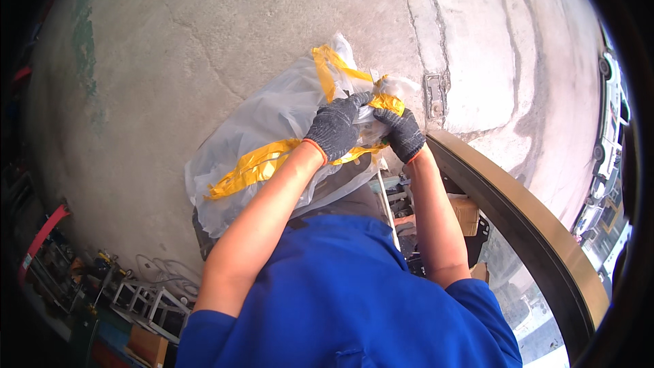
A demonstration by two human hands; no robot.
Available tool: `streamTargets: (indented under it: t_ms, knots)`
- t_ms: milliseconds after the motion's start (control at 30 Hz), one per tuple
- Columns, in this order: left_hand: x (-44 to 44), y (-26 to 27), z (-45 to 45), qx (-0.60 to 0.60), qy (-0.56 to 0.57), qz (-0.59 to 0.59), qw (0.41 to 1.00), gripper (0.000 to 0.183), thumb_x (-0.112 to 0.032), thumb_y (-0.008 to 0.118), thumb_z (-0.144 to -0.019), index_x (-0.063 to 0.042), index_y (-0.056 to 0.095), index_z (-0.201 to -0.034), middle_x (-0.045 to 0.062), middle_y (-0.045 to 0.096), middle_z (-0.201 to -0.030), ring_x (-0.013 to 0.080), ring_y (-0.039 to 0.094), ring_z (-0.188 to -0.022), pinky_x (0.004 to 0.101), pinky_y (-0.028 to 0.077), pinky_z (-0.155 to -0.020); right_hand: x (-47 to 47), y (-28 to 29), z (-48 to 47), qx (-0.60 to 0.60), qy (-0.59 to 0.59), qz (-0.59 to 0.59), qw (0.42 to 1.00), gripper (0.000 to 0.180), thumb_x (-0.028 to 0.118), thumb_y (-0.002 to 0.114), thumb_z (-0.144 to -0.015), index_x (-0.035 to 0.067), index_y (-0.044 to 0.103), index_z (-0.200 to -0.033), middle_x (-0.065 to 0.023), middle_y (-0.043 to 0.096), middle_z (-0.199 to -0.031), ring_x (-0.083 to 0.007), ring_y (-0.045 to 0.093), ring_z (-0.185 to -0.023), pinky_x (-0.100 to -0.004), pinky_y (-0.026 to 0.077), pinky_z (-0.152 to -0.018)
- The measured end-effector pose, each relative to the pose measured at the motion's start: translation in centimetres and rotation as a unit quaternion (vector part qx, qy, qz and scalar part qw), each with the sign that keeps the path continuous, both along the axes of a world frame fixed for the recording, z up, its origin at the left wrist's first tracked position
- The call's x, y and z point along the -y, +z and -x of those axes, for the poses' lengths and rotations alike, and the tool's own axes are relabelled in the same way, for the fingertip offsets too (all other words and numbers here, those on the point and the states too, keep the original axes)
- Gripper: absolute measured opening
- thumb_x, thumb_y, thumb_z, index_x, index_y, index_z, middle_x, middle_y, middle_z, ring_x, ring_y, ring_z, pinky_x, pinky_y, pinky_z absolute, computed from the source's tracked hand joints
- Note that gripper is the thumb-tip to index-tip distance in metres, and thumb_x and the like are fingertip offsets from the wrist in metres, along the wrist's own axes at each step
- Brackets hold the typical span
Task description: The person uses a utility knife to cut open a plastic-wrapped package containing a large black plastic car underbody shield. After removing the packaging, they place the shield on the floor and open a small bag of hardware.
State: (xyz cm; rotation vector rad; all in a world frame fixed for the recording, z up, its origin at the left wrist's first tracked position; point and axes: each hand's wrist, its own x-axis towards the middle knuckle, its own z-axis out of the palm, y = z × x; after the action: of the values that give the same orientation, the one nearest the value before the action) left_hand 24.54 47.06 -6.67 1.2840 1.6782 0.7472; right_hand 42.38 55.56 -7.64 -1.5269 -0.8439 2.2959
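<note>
Crumpled clear plastic sheeting with strips of yellow tape stuck along it lies in front of my body. Grey knit gloves with orange cuffs cover both hands. My left hand grips the bunched plastic near its upper right end, fingers pointing towards a gathered wad of yellow tape. Close beside it, my right hand pinches the lower edge of that wad, its thumb towards the left hand. Something dark shows beneath the sheeting, but the plastic hides what it is.
Cracked concrete floor spreads ahead. A brown metal beam or frame curves along my right, beside a cardboard box and assorted parts. To the lower left are a metal step frame, a hose and a red bar. Vehicles stand far right.
</note>
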Motion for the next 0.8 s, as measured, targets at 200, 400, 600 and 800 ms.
streamTargets:
  t_ms: [200, 400, 600, 800]
  knots:
    - [-0.5, -3.0, 2.0, -0.073, -0.147, 0.202, 0.966, 0.066, -0.033, 0.076, -0.082, -0.008, 0.050, -0.137, 0.021, 0.059, -0.128, 0.0364, 0.057, -0.117, 0.0438, 0.044, -0.103, 1.0, -3.2, -3.5, -0.054, -0.292, 0.064, 0.953, 0.039, 0.013, 0.068, -0.086, 0.004, 0.061, -0.123, -0.0094, 0.068, -0.113, -0.0265, 0.065, -0.103, -0.0415, 0.054, -0.090]
    - [0.3, -4.2, -0.4, -0.106, -0.002, -0.060, 0.993, 0.070, -0.031, 0.077, -0.077, -0.006, 0.050, -0.136, 0.019, 0.047, -0.143, 0.0375, 0.044, -0.132, 0.0460, 0.032, -0.114, 2.7, -2.5, -4.9, -0.124, -0.183, 0.127, 0.967, 0.055, 0.011, 0.070, -0.080, 0.004, 0.055, -0.132, -0.0100, 0.065, -0.124, -0.0285, 0.062, -0.115, -0.0428, 0.048, -0.102]
    - [1.5, -3.7, -0.3, -0.077, -0.109, -0.147, 0.980, 0.035, -0.026, 0.069, -0.081, -0.008, 0.067, -0.110, 0.015, 0.061, -0.128, 0.0327, 0.053, -0.124, 0.0481, 0.038, -0.108, 6.0, -1.9, -5.5, -0.109, -0.170, 0.150, 0.968, 0.060, 0.011, 0.075, -0.078, 0.005, 0.054, -0.134, -0.0098, 0.064, -0.125, -0.0270, 0.060, -0.118, -0.0431, 0.047, -0.104]
    - [1.3, -5.4, -2.4, -0.124, -0.322, 0.012, 0.939, 0.029, -0.034, 0.065, -0.085, -0.011, 0.071, -0.102, 0.018, 0.068, -0.109, 0.0333, 0.067, -0.097, 0.0433, 0.051, -0.087, 8.5, -4.5, -6.6, -0.051, -0.326, 0.094, 0.939, 0.049, 0.016, 0.073, -0.087, 0.005, 0.056, -0.132, -0.0082, 0.067, -0.119, -0.0257, 0.064, -0.109, -0.0411, 0.051, -0.099]
